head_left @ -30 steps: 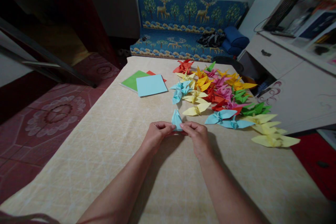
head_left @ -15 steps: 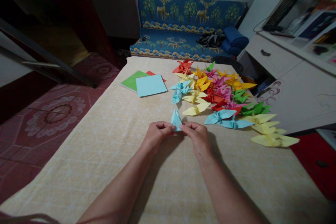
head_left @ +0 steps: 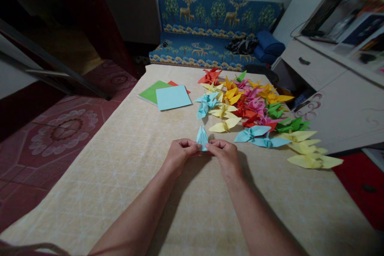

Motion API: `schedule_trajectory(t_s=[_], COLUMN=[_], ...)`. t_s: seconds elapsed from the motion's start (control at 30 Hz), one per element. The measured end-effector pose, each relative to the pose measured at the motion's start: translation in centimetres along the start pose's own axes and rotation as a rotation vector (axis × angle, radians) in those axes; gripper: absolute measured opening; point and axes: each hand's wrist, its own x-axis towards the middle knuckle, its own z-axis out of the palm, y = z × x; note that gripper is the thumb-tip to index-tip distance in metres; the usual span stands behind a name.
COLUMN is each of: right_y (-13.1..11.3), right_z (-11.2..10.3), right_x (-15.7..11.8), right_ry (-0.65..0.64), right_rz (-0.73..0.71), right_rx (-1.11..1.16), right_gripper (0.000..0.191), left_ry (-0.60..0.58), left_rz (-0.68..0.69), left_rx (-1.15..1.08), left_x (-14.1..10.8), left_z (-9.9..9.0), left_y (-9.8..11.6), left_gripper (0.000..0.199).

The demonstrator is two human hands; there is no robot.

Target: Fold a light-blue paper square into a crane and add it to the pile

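Between my two hands is a light blue folded paper (head_left: pixel 202 137), narrow and pointed, with its tip facing away from me. My left hand (head_left: pixel 181 151) pinches its lower left edge between thumb and fingers. On the opposite side my right hand (head_left: pixel 224 154) pinches the lower right edge in the same way. The fingers beneath the paper are partly hidden. Just beyond the hands lie a pale yellow paper crane (head_left: pixel 225 125) and a light blue paper crane (head_left: pixel 207 103). Another light blue crane (head_left: pixel 252 133) rests right of my right hand.
Several paper cranes in red, orange, pink, green and yellow crowd the table's right far side, among them a yellow crane (head_left: pixel 315 161). Flat square sheets, a light blue sheet (head_left: pixel 173 97) over a green sheet (head_left: pixel 151 92), lie at far left. A patterned sofa (head_left: pixel 207 48) stands behind the tablecloth (head_left: pixel 120 160).
Almost nothing differs. Both hands keep their pinch on the light blue folded paper, and the whole view has shifted very slightly.
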Motion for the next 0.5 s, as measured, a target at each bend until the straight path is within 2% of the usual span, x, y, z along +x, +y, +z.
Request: schedule_trajectory(t_s=[0.5], right_y=[-0.06], right_z=[0.15], right_x=[-0.27], right_ry=[0.003], right_rz=[-0.049], right_rx=[-0.052], right_gripper=[0.019], left_ry=[0.056], left_rz=[0.027], left_rx=[0.011], left_x=[-0.15], left_z=[0.32], left_y=[0.09], left_gripper=[0.029])
